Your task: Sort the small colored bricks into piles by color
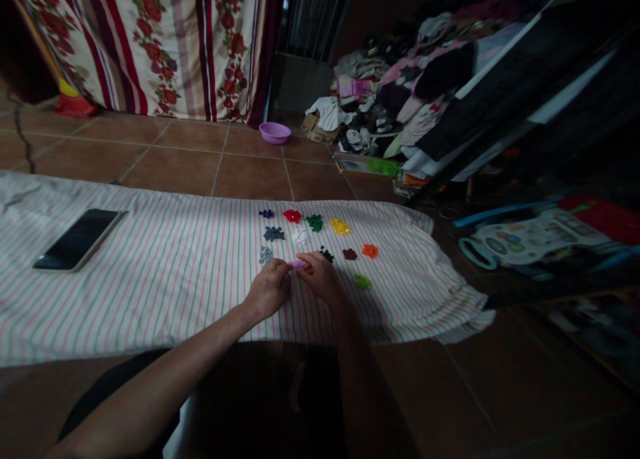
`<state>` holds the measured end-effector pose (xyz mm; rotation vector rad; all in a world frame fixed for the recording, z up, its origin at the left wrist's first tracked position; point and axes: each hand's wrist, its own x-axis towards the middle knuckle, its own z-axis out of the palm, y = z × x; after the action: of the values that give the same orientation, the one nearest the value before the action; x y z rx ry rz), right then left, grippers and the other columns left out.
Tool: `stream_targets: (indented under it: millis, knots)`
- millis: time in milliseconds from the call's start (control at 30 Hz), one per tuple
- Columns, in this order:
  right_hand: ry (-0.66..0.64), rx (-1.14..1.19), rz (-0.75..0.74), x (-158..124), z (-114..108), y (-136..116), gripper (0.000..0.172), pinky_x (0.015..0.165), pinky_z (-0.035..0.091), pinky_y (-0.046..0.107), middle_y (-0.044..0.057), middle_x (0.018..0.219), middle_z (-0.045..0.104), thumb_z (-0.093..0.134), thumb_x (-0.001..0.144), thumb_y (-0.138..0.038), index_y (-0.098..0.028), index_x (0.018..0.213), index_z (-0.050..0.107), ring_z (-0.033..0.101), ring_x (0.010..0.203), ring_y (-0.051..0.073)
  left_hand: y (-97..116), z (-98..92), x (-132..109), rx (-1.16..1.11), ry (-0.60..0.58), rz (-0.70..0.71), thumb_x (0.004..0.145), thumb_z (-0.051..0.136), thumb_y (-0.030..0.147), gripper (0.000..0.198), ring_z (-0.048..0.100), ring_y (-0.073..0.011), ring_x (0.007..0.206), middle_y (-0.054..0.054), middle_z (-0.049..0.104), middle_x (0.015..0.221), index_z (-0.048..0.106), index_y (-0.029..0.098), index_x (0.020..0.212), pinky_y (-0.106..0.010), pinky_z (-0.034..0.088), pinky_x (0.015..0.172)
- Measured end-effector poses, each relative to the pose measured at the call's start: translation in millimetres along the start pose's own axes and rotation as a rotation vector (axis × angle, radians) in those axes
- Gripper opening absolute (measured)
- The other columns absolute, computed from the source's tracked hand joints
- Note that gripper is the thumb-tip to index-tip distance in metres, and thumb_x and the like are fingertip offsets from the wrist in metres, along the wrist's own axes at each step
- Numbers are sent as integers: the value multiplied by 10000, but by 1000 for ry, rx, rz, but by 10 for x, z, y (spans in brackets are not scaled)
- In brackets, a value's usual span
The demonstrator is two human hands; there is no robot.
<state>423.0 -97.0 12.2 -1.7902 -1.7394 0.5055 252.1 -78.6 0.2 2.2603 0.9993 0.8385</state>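
Observation:
Low over the striped cloth [200, 272], my left hand [270, 289] is closed, its fingertips pinched at the left end of some small pink pieces [299, 264]. My right hand [321, 279] curls its fingers round the other side of the same pink pieces. Exact shapes are too small to make out. Light grey pieces [265, 253] lie just beyond my left hand. A black pile [327, 253] is partly hidden behind my right hand, and a white pile [299, 235] lies farther off. To the right is a lime green pile [362, 281].
More small piles lie around: dark grey [273, 233], purple [267, 213], red [292, 215], green [315, 223], yellow [340, 226], brown [350, 253] and orange [370, 251]. A phone [80, 240] rests at left. A purple basin [275, 133] and heaped clothes [380, 92] are beyond.

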Motion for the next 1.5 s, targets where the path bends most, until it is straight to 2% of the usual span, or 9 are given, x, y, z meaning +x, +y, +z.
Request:
stream_targets:
  millis: [133, 300, 500, 667, 767, 900, 1033, 1200, 1500]
  knots:
    - [0, -59, -40, 10, -15, -5, 332, 787, 533, 301, 106, 1047, 636, 592, 769, -91, -148, 1087, 670, 620, 902, 189, -9, 40, 16, 9, 52, 11, 845, 416, 110, 321, 600, -189, 982, -106, 615, 1044, 614, 145, 1095, -355, 529, 889]
    - [-6, -140, -52, 41, -25, -36, 347, 864, 504, 328, 100, 1006, 656, 602, 754, -63, -144, 1081, 686, 607, 955, 210, -15, 62, 41, 61, 15, 16, 859, 436, 129, 299, 608, -208, 1017, -104, 662, 1076, 609, 150, 1101, -386, 515, 920]
    - [-16, -125, -10, 34, -3, -31, 357, 806, 507, 289, 106, 1022, 639, 644, 769, -105, -144, 1122, 683, 614, 865, 177, -15, 22, 49, 62, -5, 13, 853, 428, 115, 334, 626, -198, 1012, -110, 681, 1086, 588, 132, 1145, -364, 520, 906]
    - [11, -119, -15, 25, 36, 1, 372, 777, 507, 285, 74, 1005, 630, 705, 750, -171, -207, 1120, 688, 606, 827, 166, 12, -36, 17, 17, 1, 16, 896, 380, 151, 308, 629, -192, 989, -109, 686, 1045, 605, 128, 1104, -364, 519, 900]
    - [15, -141, -23, 36, 56, -7, 362, 797, 503, 296, 78, 1004, 637, 724, 748, -191, -201, 1108, 695, 611, 853, 177, 4, -33, 10, 10, -9, 28, 890, 389, 151, 302, 630, -193, 981, -102, 690, 1036, 611, 140, 1095, -375, 519, 901]
    - [29, -148, -36, 61, 82, -2, 264, 800, 501, 298, 91, 990, 649, 677, 802, -207, -183, 1063, 712, 618, 874, 187, -22, -20, 20, 1, -47, 34, 874, 408, 140, 309, 637, -193, 981, -95, 694, 1045, 602, 144, 1114, -380, 519, 911]
    - [55, -124, -79, 71, 86, 48, 193, 784, 508, 296, 79, 959, 663, 651, 825, -221, -191, 1004, 720, 621, 865, 186, -7, -85, 15, -37, -54, 56, 877, 398, 135, 318, 630, -187, 1029, -95, 687, 1088, 591, 142, 1129, -368, 512, 936]
    - [61, -136, -101, 62, 83, 58, 258, 789, 512, 296, 87, 980, 653, 672, 802, -228, -184, 1053, 706, 614, 879, 189, 22, -183, -13, -42, -80, 48, 878, 397, 130, 297, 629, -185, 1038, -95, 685, 1087, 605, 146, 1089, -348, 502, 947]
    - [72, -173, -84, 88, 133, 21, 230, 825, 506, 306, 82, 960, 649, 659, 788, -175, -185, 1012, 711, 605, 911, 200, 14, -171, 12, -82, -78, 97, 876, 397, 122, 287, 636, -177, 1003, -83, 694, 1056, 615, 157, 1060, -354, 503, 934]
